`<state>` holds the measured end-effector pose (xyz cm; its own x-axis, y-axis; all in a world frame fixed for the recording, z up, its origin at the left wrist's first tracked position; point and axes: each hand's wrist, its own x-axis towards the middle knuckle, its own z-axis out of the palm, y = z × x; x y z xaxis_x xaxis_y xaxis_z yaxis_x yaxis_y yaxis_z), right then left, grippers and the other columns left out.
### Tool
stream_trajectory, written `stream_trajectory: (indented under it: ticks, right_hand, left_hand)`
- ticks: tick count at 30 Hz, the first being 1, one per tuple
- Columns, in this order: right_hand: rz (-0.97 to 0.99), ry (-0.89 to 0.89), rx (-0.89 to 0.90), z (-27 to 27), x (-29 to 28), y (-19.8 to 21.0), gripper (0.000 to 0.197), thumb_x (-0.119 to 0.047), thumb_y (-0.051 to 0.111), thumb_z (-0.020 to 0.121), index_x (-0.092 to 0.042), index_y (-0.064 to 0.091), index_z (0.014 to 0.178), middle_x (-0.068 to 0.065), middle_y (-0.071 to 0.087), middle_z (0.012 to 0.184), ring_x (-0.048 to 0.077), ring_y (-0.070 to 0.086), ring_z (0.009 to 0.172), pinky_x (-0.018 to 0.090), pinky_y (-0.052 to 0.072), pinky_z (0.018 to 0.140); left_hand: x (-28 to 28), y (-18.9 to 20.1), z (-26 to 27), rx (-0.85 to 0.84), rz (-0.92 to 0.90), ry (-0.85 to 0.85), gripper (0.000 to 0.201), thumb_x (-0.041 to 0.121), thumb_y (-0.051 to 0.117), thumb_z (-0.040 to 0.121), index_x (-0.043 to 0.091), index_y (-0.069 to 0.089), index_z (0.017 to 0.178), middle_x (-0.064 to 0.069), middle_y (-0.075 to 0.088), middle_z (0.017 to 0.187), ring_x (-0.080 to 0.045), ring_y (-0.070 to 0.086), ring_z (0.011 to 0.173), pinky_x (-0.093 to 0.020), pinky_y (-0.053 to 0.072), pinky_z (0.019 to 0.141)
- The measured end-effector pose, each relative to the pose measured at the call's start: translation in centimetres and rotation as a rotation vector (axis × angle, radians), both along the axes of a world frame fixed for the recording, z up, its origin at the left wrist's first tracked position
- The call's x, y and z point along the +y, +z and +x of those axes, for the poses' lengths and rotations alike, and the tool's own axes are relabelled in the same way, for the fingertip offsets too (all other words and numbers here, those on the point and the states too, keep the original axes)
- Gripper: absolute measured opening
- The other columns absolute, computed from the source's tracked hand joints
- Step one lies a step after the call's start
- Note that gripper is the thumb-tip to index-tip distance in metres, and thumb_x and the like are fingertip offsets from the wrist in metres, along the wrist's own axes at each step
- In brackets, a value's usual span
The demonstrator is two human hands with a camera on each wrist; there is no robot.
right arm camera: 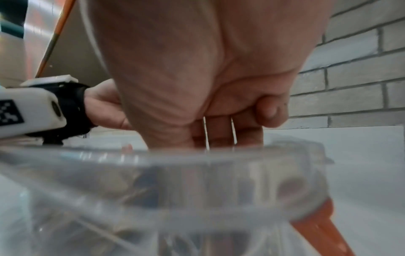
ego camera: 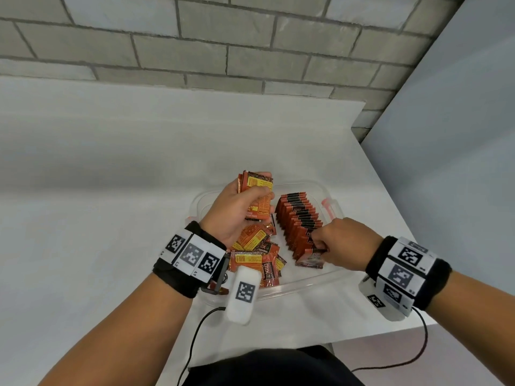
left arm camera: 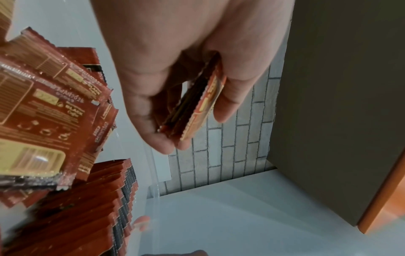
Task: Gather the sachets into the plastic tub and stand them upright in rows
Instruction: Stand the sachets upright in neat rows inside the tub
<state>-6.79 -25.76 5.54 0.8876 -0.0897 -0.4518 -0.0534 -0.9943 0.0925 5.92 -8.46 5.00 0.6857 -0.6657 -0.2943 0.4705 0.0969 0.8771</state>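
Both wrists, strapped with black-and-white marker bands, work over the clear rectangular plastic tub (ego camera: pixel 303 284).
Above the tub, the left hand (ego camera: pixel 234 211) clasps a small stack of red-orange foil sachets (ego camera: pixel 257 197), apparently as stock; the right hand (ego camera: pixel 344 240) pinches one sachet (ego camera: pixel 310 259) at the near end of the tub's upright row (ego camera: pixel 299 221), likely propping it. Loose sachets (ego camera: pixel 257 256) lie on the tub's left side.

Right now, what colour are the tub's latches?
Orange latches on the clear tub; right wrist view.

Place: plain indoor work corner, kind unclear
Signs: grey brick wall (ego camera: pixel 250 45), white table (ego camera: pixel 111 162), white panel (ego camera: pixel 446 135)
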Motion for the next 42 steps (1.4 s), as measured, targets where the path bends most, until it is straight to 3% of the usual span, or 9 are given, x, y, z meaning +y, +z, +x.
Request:
stream_trajectory:
  ticks: [3,10,18,22,25,31,35,40,42]
  right_hand:
    - [-0.050,0.036,-0.012,0.1,0.1,-0.4,0.030,-0.009,0.050,0.085,-0.024,0.033,0.064,-0.009,0.036,0.062,0.019,0.044,0.064,0.021,0.019,0.048]
    - [-0.083,0.062,-0.046,0.1,0.4,0.1,0.013,-0.009,0.049,0.086,-0.019,0.044,0.080,-0.004,0.047,0.071,0.019,0.045,0.064,0.020,0.018,0.048]
    - [-0.055,0.034,-0.002,0.0,0.3,-0.5,0.037,-0.010,0.053,0.085,-0.023,0.030,0.059,-0.006,0.035,0.060,0.012,0.035,0.051,0.023,0.023,0.046]
    - [0.004,-0.006,-0.027,0.3,-0.3,-0.1,0.017,-0.013,0.057,0.082,-0.018,0.046,0.069,-0.004,0.044,0.064,0.020,0.048,0.062,0.025,0.030,0.050]
    - [0.065,-0.006,0.050,0.2,-0.3,-0.2,0.017,-0.017,0.066,0.081,-0.018,0.051,0.072,-0.005,0.049,0.068,0.018,0.049,0.065,0.024,0.031,0.050]
    - [-0.118,0.062,0.039,0.2,0.2,-0.8,0.033,-0.010,0.054,0.085,-0.019,0.033,0.060,-0.004,0.034,0.060,0.017,0.036,0.053,0.023,0.024,0.046]
    - [-0.198,0.087,-0.006,0.3,0.7,-0.1,0.013,-0.010,0.048,0.089,-0.015,0.044,0.078,0.001,0.047,0.070,0.022,0.044,0.063,0.025,0.025,0.054]
    - [-0.274,0.161,-0.050,0.2,0.6,-0.8,0.019,-0.009,0.065,0.074,-0.021,0.052,0.066,-0.001,0.060,0.057,0.020,0.045,0.047,0.025,0.024,0.065]
    - [-0.273,0.164,-0.031,-0.2,0.5,-1.3,0.013,-0.009,0.053,0.085,-0.019,0.061,0.082,0.002,0.066,0.072,0.023,0.059,0.064,0.027,0.024,0.070]
  left_hand:
    - [0.0,0.1,0.0,0.008,0.006,0.001,0.018,0.011,0.058,0.093,0.021,0.063,0.106,-0.008,0.068,0.093,-0.021,0.066,0.075,-0.040,0.054,0.077]
    - [0.1,-0.1,0.1,0.017,0.019,0.002,0.024,0.012,0.057,0.093,0.018,0.061,0.116,-0.011,0.067,0.097,-0.019,0.067,0.073,-0.039,0.055,0.074]
    - [-0.2,-0.2,0.1,0.014,0.029,-0.001,0.026,0.013,0.058,0.093,0.015,0.060,0.118,-0.011,0.067,0.098,-0.020,0.067,0.075,-0.039,0.055,0.075]
    - [-0.2,-0.3,0.2,0.019,0.027,0.005,0.022,0.013,0.058,0.093,0.017,0.061,0.114,-0.011,0.067,0.097,-0.020,0.067,0.074,-0.039,0.055,0.074]
    - [-0.2,-0.4,0.1,0.017,0.030,0.001,0.021,0.013,0.058,0.093,0.017,0.061,0.113,-0.011,0.067,0.098,-0.020,0.067,0.074,-0.039,0.055,0.075]
    - [-0.1,-0.5,0.2,0.017,0.025,0.001,0.025,0.013,0.057,0.093,0.016,0.060,0.118,-0.010,0.067,0.096,-0.019,0.067,0.073,-0.037,0.055,0.072]
    - [-0.1,-0.6,0.2,0.019,0.029,0.006,0.029,0.013,0.057,0.093,0.014,0.059,0.122,-0.009,0.067,0.095,-0.020,0.067,0.074,-0.038,0.055,0.073]
    - [0.0,-0.6,0.2,0.023,0.024,0.010,0.020,0.013,0.058,0.093,0.018,0.061,0.112,-0.010,0.067,0.096,-0.021,0.067,0.075,-0.039,0.054,0.074]
    - [0.1,-0.6,0.2,0.021,0.025,0.009,0.023,0.013,0.058,0.093,0.016,0.061,0.115,-0.009,0.067,0.095,-0.021,0.067,0.074,-0.039,0.055,0.074]
